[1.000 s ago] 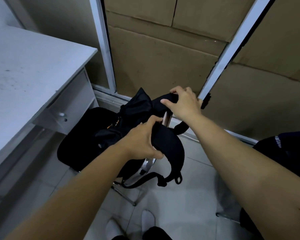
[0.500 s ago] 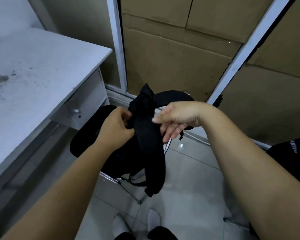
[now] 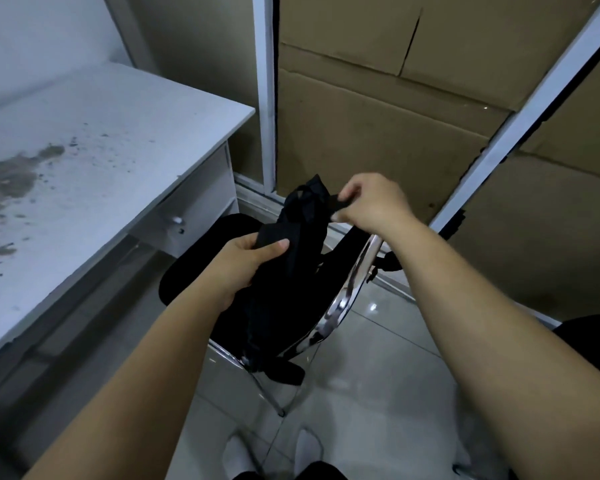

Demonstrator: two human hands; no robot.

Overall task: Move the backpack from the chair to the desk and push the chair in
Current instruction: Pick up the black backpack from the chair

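A black backpack [image 3: 284, 299] hangs above the black chair [image 3: 201, 244], whose chrome frame [image 3: 340, 306] curves below it. My left hand [image 3: 243, 265] grips a wide black strap on the bag's left side. Higher up and to the right, my right hand [image 3: 371, 202] pinches the top handle strap. Much of the chair seat is hidden behind the bag. The white desk [image 3: 94, 157], stained with brown marks, stands to the left.
A drawer with a small knob [image 3: 178, 220] sits under the desk edge, close to the chair. Cardboard sheets [image 3: 378, 140] and white frame posts [image 3: 267, 91] line the wall behind. A dark object [image 3: 589, 337] lies at right on the tiled floor. My feet [image 3: 274, 448] show below.
The backpack has risen off the chair seat. My right hand went from an open hold beside the strap up to the top handle, and my left hand shifted its grip onto the wide strap.
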